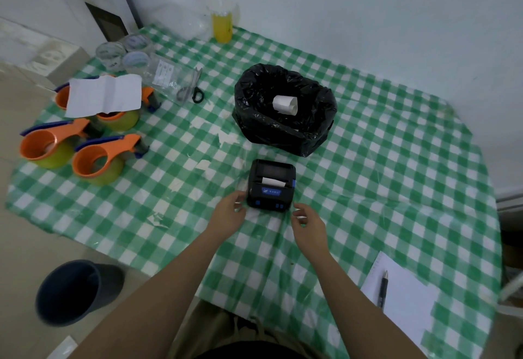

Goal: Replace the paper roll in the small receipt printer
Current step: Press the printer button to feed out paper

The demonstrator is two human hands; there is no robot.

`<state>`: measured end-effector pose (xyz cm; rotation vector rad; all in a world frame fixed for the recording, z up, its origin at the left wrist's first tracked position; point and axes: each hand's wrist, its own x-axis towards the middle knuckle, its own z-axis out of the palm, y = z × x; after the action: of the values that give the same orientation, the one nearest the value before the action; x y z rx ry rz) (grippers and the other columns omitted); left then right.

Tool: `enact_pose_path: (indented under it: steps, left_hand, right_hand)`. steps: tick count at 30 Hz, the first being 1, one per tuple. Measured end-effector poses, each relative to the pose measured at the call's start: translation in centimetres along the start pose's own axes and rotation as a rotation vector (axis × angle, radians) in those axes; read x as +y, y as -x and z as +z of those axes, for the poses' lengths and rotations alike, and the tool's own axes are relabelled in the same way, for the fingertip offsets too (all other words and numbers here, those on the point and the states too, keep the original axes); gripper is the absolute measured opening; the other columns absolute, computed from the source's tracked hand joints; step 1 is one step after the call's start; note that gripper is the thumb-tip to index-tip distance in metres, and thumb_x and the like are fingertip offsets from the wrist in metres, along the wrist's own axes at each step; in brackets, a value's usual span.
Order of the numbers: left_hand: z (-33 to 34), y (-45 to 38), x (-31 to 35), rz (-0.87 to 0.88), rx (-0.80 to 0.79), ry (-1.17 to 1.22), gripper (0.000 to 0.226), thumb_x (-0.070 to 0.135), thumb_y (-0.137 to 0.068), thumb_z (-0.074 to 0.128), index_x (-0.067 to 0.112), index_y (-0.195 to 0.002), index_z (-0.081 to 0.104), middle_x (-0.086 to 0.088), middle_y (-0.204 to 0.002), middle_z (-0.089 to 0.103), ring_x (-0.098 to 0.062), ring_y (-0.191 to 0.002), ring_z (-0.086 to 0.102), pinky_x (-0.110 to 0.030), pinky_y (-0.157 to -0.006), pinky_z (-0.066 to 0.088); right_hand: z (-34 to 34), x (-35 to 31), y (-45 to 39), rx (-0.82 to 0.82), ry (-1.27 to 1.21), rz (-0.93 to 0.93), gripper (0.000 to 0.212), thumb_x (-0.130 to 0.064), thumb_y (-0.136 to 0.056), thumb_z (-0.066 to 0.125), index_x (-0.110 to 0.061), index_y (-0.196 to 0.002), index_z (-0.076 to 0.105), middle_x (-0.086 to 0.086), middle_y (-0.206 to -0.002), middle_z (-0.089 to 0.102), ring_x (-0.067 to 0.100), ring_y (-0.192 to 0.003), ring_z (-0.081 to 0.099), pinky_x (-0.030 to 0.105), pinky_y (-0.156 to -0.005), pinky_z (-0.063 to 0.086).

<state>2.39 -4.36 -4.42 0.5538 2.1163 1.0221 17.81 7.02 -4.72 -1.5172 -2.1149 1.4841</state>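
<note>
A small black receipt printer (271, 185) with blue buttons sits on the green checked tablecloth (368, 177), lid down, with a short strip of white paper (272, 181) sticking out of its slot. My left hand (229, 211) is at the printer's left front corner, fingers apart, touching or nearly touching it. My right hand (307, 224) hovers just off the right front corner, fingers loosely curled and empty. A white paper roll (285, 104) lies inside a black plastic bag (283, 109) behind the printer.
Orange tape dispensers (96, 157) and a white sheet (104, 95) lie at the left. Scissors (192, 88) and clear jars (124, 53) sit further back, with a yellow drink cup (222, 26). A notepad with a pen (396, 293) is at the right front. A dark bin (75, 292) stands on the floor.
</note>
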Motion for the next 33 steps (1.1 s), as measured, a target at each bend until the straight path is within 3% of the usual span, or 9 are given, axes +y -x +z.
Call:
enact_pose_path:
  steps: [4,14,22,28,31,33]
  left_hand:
    - [0.1,0.2,0.1,0.009,0.005,0.018,0.037,-0.007,-0.088,0.045,0.001,-0.122,0.054,-0.015,-0.124,0.06,-0.013,-0.102,0.05,-0.017,-0.085,0.036]
    - [0.2,0.2,0.4,0.03,0.014,0.045,0.036,-0.007,-0.088,0.045,0.003,-0.121,0.054,-0.014,-0.122,0.06,-0.013,-0.101,0.052,-0.022,-0.09,0.039]
    - [0.3,0.0,0.2,0.027,0.025,0.058,0.035,-0.006,-0.088,0.047,0.006,-0.119,0.056,-0.013,-0.122,0.059,-0.017,-0.1,0.054,-0.026,-0.089,0.042]
    - [0.0,-0.1,0.2,0.024,0.052,0.037,0.036,-0.007,-0.088,0.046,0.002,-0.122,0.054,-0.016,-0.125,0.058,-0.025,-0.112,0.055,-0.024,-0.09,0.04]
    - [-0.3,0.0,0.1,0.002,0.048,0.029,0.037,-0.002,-0.09,0.047,0.006,-0.126,0.052,-0.012,-0.127,0.056,-0.018,-0.1,0.055,-0.023,-0.085,0.04]
    - [-0.4,0.0,-0.1,-0.001,0.049,0.028,0.037,0.0,-0.091,0.048,0.008,-0.126,0.052,-0.011,-0.129,0.055,-0.015,-0.095,0.053,-0.022,-0.083,0.039]
  right_hand:
    - [0.2,0.3,0.1,-0.006,0.008,-0.003,0.03,-0.007,-0.091,0.05,-0.015,-0.119,0.055,0.009,-0.106,0.061,0.022,-0.087,0.059,0.03,-0.067,0.046]
    - [0.3,0.6,0.1,0.004,0.001,0.002,0.029,-0.009,-0.09,0.05,-0.016,-0.118,0.056,0.006,-0.103,0.061,0.02,-0.087,0.059,0.032,-0.072,0.051]
    - [0.4,0.5,-0.3,0.008,-0.008,0.0,0.031,-0.011,-0.09,0.055,-0.015,-0.12,0.054,0.004,-0.1,0.059,0.019,-0.084,0.058,0.028,-0.067,0.047]
    - [1.0,-1.1,-1.3,0.039,0.043,-0.098,0.041,-0.017,-0.085,0.063,-0.02,-0.123,0.048,-0.003,-0.118,0.045,0.017,-0.095,0.057,0.034,-0.075,0.052]
    - [1.1,-1.4,-1.9,0.029,0.121,-0.166,0.037,-0.014,-0.086,0.062,-0.017,-0.121,0.05,0.005,-0.124,0.047,0.022,-0.102,0.058,0.039,-0.083,0.054]
    - [0.9,-1.4,-2.3,0.023,0.183,-0.184,0.034,-0.015,-0.086,0.062,-0.016,-0.118,0.051,0.007,-0.124,0.048,0.023,-0.1,0.059,0.039,-0.08,0.054]
